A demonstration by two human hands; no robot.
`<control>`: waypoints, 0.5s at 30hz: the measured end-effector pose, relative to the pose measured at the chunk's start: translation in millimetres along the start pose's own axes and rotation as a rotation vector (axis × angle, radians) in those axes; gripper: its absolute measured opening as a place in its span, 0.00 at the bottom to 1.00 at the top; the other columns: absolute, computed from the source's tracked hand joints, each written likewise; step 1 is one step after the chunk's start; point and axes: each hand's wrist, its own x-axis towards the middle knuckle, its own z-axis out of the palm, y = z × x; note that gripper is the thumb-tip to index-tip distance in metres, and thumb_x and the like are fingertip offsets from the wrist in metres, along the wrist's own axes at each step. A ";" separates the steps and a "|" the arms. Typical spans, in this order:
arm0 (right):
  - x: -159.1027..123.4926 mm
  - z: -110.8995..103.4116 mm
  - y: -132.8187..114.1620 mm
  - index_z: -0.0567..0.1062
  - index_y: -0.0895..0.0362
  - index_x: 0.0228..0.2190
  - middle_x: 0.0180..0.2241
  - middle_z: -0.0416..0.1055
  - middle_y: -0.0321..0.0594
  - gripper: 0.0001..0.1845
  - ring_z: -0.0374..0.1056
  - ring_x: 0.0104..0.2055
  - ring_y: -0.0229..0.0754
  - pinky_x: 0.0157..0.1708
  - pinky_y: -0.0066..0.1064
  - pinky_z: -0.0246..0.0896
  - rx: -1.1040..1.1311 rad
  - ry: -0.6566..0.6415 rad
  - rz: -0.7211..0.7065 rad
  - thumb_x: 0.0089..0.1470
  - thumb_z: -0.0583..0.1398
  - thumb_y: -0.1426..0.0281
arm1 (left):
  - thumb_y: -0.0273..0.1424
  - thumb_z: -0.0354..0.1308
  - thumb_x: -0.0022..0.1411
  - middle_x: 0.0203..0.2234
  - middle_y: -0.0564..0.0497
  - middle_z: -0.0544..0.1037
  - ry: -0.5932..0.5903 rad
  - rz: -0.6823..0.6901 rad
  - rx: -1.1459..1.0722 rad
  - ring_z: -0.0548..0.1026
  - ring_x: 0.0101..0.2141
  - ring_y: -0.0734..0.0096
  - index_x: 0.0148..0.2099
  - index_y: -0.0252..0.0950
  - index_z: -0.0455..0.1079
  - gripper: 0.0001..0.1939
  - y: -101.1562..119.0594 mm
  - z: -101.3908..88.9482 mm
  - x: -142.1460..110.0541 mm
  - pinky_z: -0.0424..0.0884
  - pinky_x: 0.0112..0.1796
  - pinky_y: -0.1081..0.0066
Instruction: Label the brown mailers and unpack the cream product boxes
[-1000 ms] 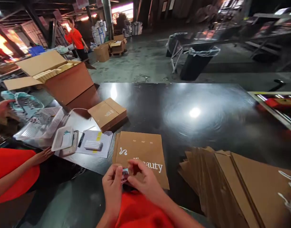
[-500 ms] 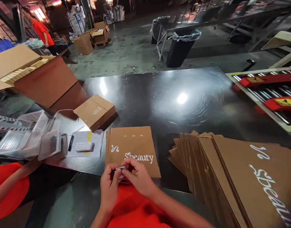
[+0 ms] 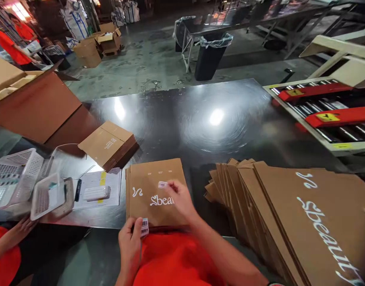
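Observation:
Between the thumb and fingers of my left hand (image 3: 130, 240) is a small strip of barcode labels (image 3: 144, 227), held low at the near edge of the cardboard stack. My right hand (image 3: 180, 198) pinches one small white barcode label (image 3: 162, 184) by its right end. That label is over the top piece of a stack of flat brown cardboard (image 3: 154, 212) printed with white lettering; I cannot tell whether it touches the surface. My right fingers cover part of the print.
More flat printed cardboard (image 3: 289, 206) leans in a fanned pile at the right. Leftward are a smaller carton stack (image 3: 109, 143), papers with a clear case (image 3: 96, 193), and white plastic baskets (image 3: 48, 194). A co-worker's hand (image 3: 24, 226) is by the baskets. A roller conveyor (image 3: 328, 111) stands far right.
My hands have come apart. The right one moved up and away over the cardboard with a single label, while the left stays low with the strip. The view has shifted right.

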 end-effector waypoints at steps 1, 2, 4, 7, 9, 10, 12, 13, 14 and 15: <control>18.7 -9.9 12.9 0.74 0.56 0.29 0.31 0.72 0.39 0.11 0.67 0.33 0.40 0.36 0.30 0.62 -0.105 0.061 0.046 0.56 0.57 0.62 | 0.61 0.62 0.47 0.16 0.53 0.69 0.002 -0.070 -0.044 0.65 0.20 0.74 0.22 0.35 0.66 0.31 -7.2 -9.1 4.4 0.64 0.22 0.74; 36.8 -19.6 26.4 0.74 0.57 0.28 0.31 0.72 0.39 0.10 0.68 0.34 0.41 0.37 0.30 0.62 -0.224 0.106 0.095 0.55 0.57 0.64 | 0.60 0.64 0.45 0.17 0.52 0.72 0.000 -0.153 -0.092 0.68 0.20 0.72 0.24 0.35 0.68 0.31 -15.9 -19.4 10.1 0.66 0.22 0.73; 67.0 -35.9 51.9 0.73 0.57 0.24 0.28 0.71 0.38 0.08 0.67 0.34 0.41 0.37 0.30 0.61 -0.354 0.140 0.159 0.52 0.58 0.68 | 0.60 0.66 0.42 0.20 0.49 0.77 -0.014 -0.318 -0.154 0.71 0.20 0.70 0.28 0.35 0.70 0.31 -36.7 -39.5 24.1 0.68 0.21 0.72; 91.5 -46.3 80.1 0.73 0.56 0.21 0.24 0.70 0.37 0.08 0.67 0.31 0.41 0.34 0.29 0.58 -0.432 0.127 0.202 0.50 0.59 0.71 | 0.63 0.67 0.32 0.16 0.51 0.73 -0.031 -0.379 -0.056 0.70 0.17 0.69 0.23 0.36 0.66 0.34 -68.4 -53.9 45.4 0.68 0.18 0.71; 97.2 -45.9 91.4 0.75 0.56 0.22 0.25 0.71 0.37 0.08 0.67 0.31 0.40 0.33 0.28 0.57 -0.483 0.126 0.220 0.51 0.59 0.71 | 0.66 0.65 0.28 0.12 0.54 0.67 -0.079 -0.350 0.032 0.66 0.15 0.72 0.21 0.36 0.64 0.37 -82.6 -46.7 55.5 0.65 0.16 0.71; 98.5 -44.8 95.4 0.76 0.56 0.23 0.26 0.71 0.38 0.08 0.67 0.31 0.40 0.33 0.28 0.57 -0.508 0.128 0.227 0.52 0.59 0.70 | 0.67 0.63 0.29 0.12 0.56 0.65 -0.113 -0.335 0.052 0.64 0.14 0.73 0.22 0.36 0.65 0.37 -86.7 -38.7 59.4 0.63 0.15 0.72; 100.4 -42.9 101.3 0.78 0.56 0.25 0.28 0.73 0.39 0.08 0.67 0.33 0.40 0.33 0.28 0.57 -0.551 0.130 0.240 0.53 0.60 0.69 | 0.68 0.61 0.33 0.14 0.56 0.66 -0.177 -0.303 0.052 0.63 0.14 0.75 0.26 0.35 0.69 0.38 -89.9 -18.2 65.9 0.61 0.15 0.73; 101.3 -42.4 103.5 0.79 0.55 0.26 0.29 0.73 0.39 0.08 0.68 0.33 0.40 0.33 0.27 0.57 -0.569 0.127 0.245 0.53 0.60 0.69 | 0.67 0.61 0.34 0.15 0.56 0.67 -0.202 -0.289 0.055 0.64 0.15 0.74 0.28 0.35 0.70 0.38 -89.9 -7.7 69.0 0.62 0.15 0.73; 102.3 -42.0 105.4 0.79 0.55 0.27 0.30 0.73 0.39 0.08 0.68 0.33 0.40 0.33 0.27 0.57 -0.585 0.120 0.248 0.53 0.60 0.68 | 0.66 0.61 0.35 0.17 0.55 0.69 -0.221 -0.273 0.067 0.66 0.16 0.73 0.29 0.35 0.71 0.37 -89.4 1.8 72.2 0.63 0.16 0.73; 103.2 -41.7 106.8 0.80 0.55 0.27 0.30 0.73 0.39 0.09 0.68 0.33 0.39 0.33 0.27 0.57 -0.598 0.112 0.252 0.54 0.60 0.68 | 0.66 0.61 0.35 0.18 0.54 0.70 -0.230 -0.255 0.086 0.68 0.18 0.72 0.29 0.36 0.71 0.36 -88.9 9.6 75.4 0.64 0.17 0.72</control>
